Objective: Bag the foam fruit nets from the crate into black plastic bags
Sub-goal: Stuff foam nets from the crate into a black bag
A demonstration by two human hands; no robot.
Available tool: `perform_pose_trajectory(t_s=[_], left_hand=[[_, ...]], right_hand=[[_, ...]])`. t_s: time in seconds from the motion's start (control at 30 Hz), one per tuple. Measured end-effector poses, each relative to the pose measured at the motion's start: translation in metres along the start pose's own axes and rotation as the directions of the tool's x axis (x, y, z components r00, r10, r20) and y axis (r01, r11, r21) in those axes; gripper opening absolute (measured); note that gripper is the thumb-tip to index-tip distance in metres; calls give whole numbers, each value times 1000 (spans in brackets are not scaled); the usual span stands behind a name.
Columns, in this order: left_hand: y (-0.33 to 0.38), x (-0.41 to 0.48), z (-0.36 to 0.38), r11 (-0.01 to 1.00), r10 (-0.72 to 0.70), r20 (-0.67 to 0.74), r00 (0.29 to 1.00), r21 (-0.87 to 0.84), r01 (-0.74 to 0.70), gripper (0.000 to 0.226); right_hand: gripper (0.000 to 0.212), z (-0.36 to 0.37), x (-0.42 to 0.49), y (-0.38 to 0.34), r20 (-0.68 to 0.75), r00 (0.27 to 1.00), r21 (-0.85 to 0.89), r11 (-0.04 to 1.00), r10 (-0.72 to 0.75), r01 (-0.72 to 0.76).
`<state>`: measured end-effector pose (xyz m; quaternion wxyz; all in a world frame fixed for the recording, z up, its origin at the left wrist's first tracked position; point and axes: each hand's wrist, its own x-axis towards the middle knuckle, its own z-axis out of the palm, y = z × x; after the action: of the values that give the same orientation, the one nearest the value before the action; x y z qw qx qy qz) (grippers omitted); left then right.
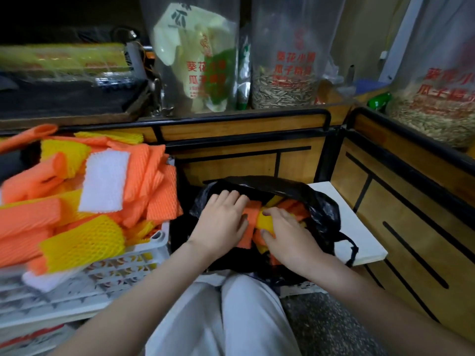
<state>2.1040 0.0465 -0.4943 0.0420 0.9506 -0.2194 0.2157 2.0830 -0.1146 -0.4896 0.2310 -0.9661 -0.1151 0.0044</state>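
A brown wooden counter (295,160) with black metal bars (231,117) runs along the far side and turns down the right side. Black lines are drawn on its wood. On top of it stand big clear bags with red writing. One bag (285,91) in the middle and one (434,116) at the far right hold striped seeds. A green bottle (379,100) lies between them. At the far left sits a dark tray (64,98). The near floor (321,327) is grey with little specks. A white board (357,222) rests by the right side.
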Motion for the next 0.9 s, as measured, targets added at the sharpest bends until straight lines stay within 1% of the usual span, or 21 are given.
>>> perform_pose_trajectory(t_s=[0.1,0.17,0.3,0.4,0.47,0.57,0.63,0.67,0.7,0.73,0.8,0.83,0.9], left_hand=[[-32,-18,-32,998,-50,-64,997,45,53,32],[-54,-37,-49,991,-93,-101,990,81,102,29],[-96,-86,-74,972,-208,-138,968,82,221,27],[-122,-120,-80,937,-313,-129,941,118,328,30],[-136,-140,-77,908,-386,-63,920,148,391,41],[-151,-164,-70,877,-476,122,871,145,459,66],[-155,-174,-68,873,-487,194,852,132,469,78],[-156,-178,-67,876,-483,209,850,122,467,80],[-157,-181,-66,879,-477,209,854,105,465,77],[-158,-183,-65,881,-473,197,859,78,467,72],[-159,-184,-65,872,-485,123,866,-9,489,61],[-160,-184,-67,865,-495,72,866,-52,499,54],[-160,-179,-75,863,-500,-35,866,-111,493,41]], right_hand=[[34,-5,1,-32,-115,979,-32,986,-168,165],[33,-4,6,-52,-139,962,-24,972,-235,235],[40,14,20,-95,-151,921,83,924,-358,373],[45,35,34,-125,-86,906,151,893,-415,423],[52,49,44,-141,-18,911,193,892,-412,408],[63,63,64,-160,9,933,265,900,-360,345],[59,69,78,-169,-23,953,358,888,-302,290],[54,71,86,-173,-37,962,397,879,-271,263],[49,73,91,-176,-28,973,426,878,-231,221],[47,74,96,-178,12,986,452,880,-168,144],[52,79,108,-180,67,997,506,863,-37,-2],[56,81,114,-181,60,998,520,854,1,-33],[74,93,132,-175,29,999,543,840,16,-29]])
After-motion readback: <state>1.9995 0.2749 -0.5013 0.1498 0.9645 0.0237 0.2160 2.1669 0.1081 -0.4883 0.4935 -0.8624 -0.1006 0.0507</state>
